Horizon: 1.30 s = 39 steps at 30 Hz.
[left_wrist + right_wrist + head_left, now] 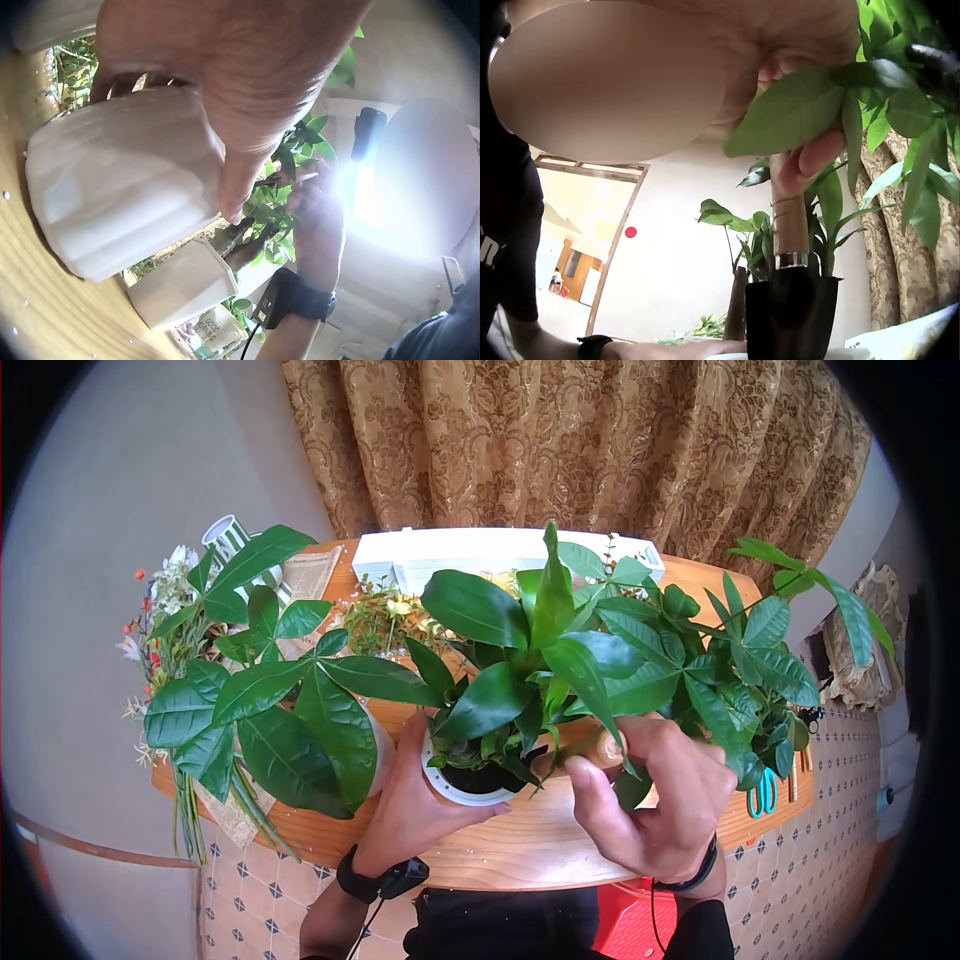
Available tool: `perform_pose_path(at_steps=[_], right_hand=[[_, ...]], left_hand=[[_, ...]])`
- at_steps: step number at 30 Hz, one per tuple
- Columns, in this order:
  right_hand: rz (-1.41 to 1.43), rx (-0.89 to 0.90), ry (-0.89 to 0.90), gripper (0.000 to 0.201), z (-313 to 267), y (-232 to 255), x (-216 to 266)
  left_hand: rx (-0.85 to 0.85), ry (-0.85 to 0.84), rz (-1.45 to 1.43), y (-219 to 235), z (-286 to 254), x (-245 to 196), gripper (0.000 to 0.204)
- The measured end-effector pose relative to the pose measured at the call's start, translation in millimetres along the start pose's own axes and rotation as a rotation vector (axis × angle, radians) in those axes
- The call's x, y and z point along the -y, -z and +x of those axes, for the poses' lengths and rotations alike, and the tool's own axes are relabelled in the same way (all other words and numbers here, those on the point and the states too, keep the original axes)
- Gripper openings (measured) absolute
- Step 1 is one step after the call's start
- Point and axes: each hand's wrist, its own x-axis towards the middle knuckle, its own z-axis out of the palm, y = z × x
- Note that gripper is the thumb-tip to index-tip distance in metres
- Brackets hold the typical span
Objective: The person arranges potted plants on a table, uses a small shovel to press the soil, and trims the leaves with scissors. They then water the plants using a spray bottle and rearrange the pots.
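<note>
A white ribbed pot [124,180] stands on the wooden table in front of me. It holds dark soil [480,778] and a glossy broad-leaved green plant [490,610]. My left hand [405,805] grips the pot's side, thumb at the rim. Over the pot's right edge, my right hand [665,790] holds a small trowel by its wooden handle [789,225]. In the right wrist view, the trowel's black blade [791,311] points down below a shiny metal collar. Leaves hang across part of the right hand there.
Leafy potted plants flank the pot, one at left [300,730] and one at right [740,690]. Behind stands a long white planter box [500,545]. Flower stems [185,730] lie on newspaper at left. Teal-handled scissors [762,795] lie near the right edge.
</note>
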Motion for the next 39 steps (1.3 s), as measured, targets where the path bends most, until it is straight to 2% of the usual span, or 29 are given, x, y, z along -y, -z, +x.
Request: perform_pose_path(at_steps=[8, 10, 14, 17, 19, 22, 30, 32, 38, 39], right_hand=[[0.007, -0.026, 0.022, 0.024, 2.1, -3.2, 0.6], [-0.006, -0.025, 0.018, 0.024, 4.6, -1.1, 1.4], [-0.054, -0.009, -0.002, 0.023, 11.5, 6.8, 2.7], [-0.048, 0.011, -0.037, 0.023, 12.1, 7.8, 0.6], [-0.048, 0.027, -0.041, 0.023, 11.9, 9.6, -0.1], [-0.044, 0.054, -0.052, 0.023, 12.1, 9.7, -1.7], [0.014, 0.104, -0.081, 0.024, 10.5, 5.0, -3.7], [0.051, 0.078, -0.232, 0.04, 5.8, 1.4, -1.1], [0.01, 0.042, -0.203, 0.038, 3.3, 6.0, -3.1], [-0.017, 0.057, -0.09, 0.026, 9.9, 6.9, -4.8]], left_hand=[[-0.001, -0.031, -0.063, -2.9, 2.2, 16.2, 0.116], [-0.067, -0.129, -0.032, -6.3, 3.9, 18.6, 0.115], [-0.092, -0.139, -0.077, -11.6, 4.6, 17.5, 0.115], [-0.134, -0.17, -0.064, -13.0, 4.9, 22.3, 0.116], [-0.189, -0.231, 0.049, -13.0, 5.0, 19.8, 0.117], [-0.191, -0.25, 0.015, -14.0, 6.6, 20.3, 0.118], [-0.144, -0.19, -0.042, -13.8, 5.5, 34.1, 0.118], [-0.139, -0.169, -0.066, -14.4, 5.1, 34.3, 0.119], [-0.102, -0.124, -0.078, -12.9, 1.9, 37.5, 0.117], [-0.114, -0.145, -0.056, -12.7, 2.1, 35.0, 0.116]])
